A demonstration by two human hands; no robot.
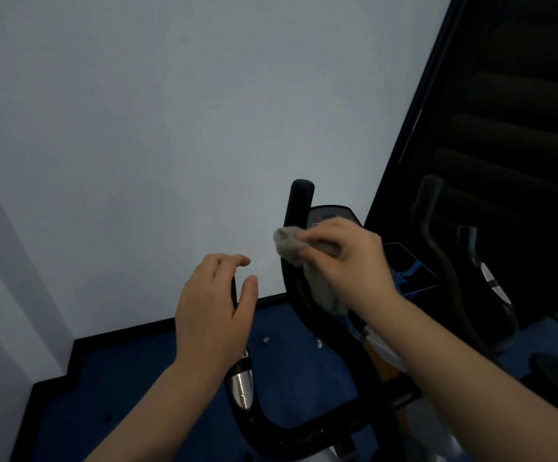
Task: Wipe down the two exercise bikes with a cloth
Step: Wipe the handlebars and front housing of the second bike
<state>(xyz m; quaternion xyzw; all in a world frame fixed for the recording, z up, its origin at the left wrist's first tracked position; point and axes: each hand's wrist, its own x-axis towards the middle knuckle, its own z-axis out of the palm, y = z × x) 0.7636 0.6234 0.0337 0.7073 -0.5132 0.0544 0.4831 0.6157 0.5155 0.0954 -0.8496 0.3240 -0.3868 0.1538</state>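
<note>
A black exercise bike (304, 431) stands right below me, its handlebars rising on both sides. My right hand (354, 261) is shut on a grey cloth (289, 245) and presses it against the right handlebar upright (299, 201), just below its rounded tip. The bike's console (334, 215) shows behind that hand. My left hand (211, 308) hovers with its fingers curled apart around the left handlebar grip (241, 385), which it mostly hides. A second bike (464, 281) shows at the right, in a dark mirror or glass panel.
A pale wall (171, 128) fills the space ahead, with a black skirting board (121, 333) along blue carpet (157, 378). A dark panel (511, 111) covers the right side. Small specks lie on the carpet near the wall.
</note>
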